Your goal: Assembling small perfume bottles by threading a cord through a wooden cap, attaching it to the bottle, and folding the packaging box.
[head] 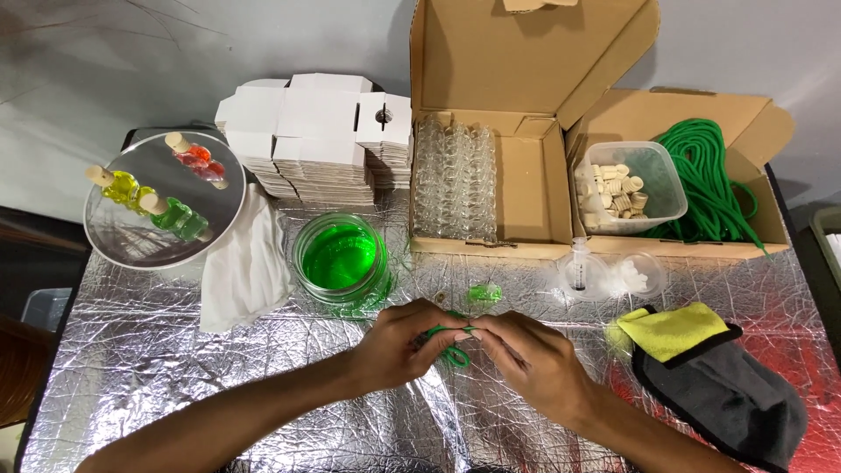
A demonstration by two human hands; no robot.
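My left hand and my right hand meet over the foil-covered table, fingertips pinched together on a short green cord that loops below them. Just beyond my fingers lies a small glass bottle filled with green liquid. A glass jar of green liquid stands a little to the left of it.
A round mirror tray at the left holds corked bottles of red, yellow and green liquid. Flat white boxes, a white cloth, an open carton of empty bottles, a tub of corks, green cord coils, a syringe dish and yellow-grey cloths surround.
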